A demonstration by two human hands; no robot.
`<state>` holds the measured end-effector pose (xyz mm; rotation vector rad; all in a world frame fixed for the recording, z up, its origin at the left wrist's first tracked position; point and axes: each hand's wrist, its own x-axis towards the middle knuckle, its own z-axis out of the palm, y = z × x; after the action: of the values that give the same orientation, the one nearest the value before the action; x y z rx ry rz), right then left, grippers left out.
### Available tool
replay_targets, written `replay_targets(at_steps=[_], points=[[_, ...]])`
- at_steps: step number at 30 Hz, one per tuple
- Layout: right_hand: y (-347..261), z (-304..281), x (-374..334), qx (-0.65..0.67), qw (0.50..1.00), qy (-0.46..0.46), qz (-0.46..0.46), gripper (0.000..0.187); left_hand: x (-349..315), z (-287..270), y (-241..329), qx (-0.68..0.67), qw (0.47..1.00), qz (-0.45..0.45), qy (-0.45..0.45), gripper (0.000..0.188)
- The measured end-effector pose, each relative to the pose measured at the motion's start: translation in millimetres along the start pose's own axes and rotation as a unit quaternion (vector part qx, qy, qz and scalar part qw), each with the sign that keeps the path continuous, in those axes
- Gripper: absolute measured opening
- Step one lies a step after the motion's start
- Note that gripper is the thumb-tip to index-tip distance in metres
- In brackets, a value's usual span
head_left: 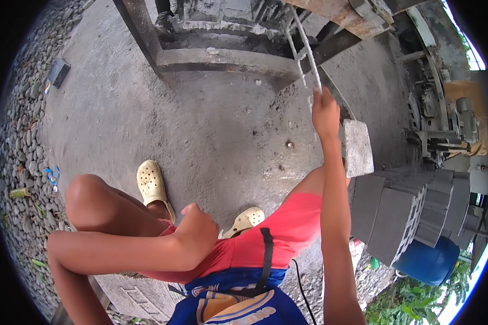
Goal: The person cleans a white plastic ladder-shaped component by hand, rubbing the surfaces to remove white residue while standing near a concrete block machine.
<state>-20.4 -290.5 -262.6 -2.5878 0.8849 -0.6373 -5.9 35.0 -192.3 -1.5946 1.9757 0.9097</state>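
Note:
My right hand [325, 116] reaches forward, its fingers wrapped around the lower end of a thin metal rod [307, 49] crusted with pale grey cement. The rod runs up to a cement-caked metal frame [206, 60], and a second thin bar [294, 51] hangs close beside it. My left hand [198, 233] rests near my lap, curled into a loose fist with nothing visible in it; the forearm hides part of its fingers. Beyond the right forearm stands a pale, rough-faced slab [359, 149].
Grey hollow blocks [393, 216] stand stacked at the right, with a blue plastic container [431, 260] below them. A motor [466, 119] sits farther right. Loose stones [24, 141] border the concrete floor [217, 130] on the left, near a dark block [58, 72].

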Motion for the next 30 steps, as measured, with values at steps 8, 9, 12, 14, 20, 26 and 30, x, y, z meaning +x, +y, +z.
replay_targets(at_steps=[8,9,12,14,20,26,30], points=[[-2,10,-12,0.074,0.996,-0.045,0.010,0.026,9,3,1,-0.004,0.998,0.054,-0.015,0.020],[-15,5,-9,0.085,0.995,-0.045,0.009,0.026,6,6,0,-0.014,0.999,0.032,-0.029,0.020],[-49,-10,-9,0.123,0.989,-0.063,0.053,0.027,-2,6,-1,0.004,0.999,0.001,-0.042,0.020],[-57,-10,-18,0.171,0.982,0.006,0.086,0.028,-3,5,2,0.033,0.998,-0.004,-0.045,0.020],[-21,17,-17,0.150,0.983,-0.069,0.076,0.028,4,9,0,-0.051,0.998,0.038,-0.020,0.020],[-33,25,-39,0.218,0.970,-0.010,0.107,0.029,-3,6,13,0.013,0.999,0.032,-0.023,0.019],[-33,36,-30,0.274,0.948,-0.071,0.145,0.029,4,8,-2,-0.027,0.998,0.046,0.021,0.023]])
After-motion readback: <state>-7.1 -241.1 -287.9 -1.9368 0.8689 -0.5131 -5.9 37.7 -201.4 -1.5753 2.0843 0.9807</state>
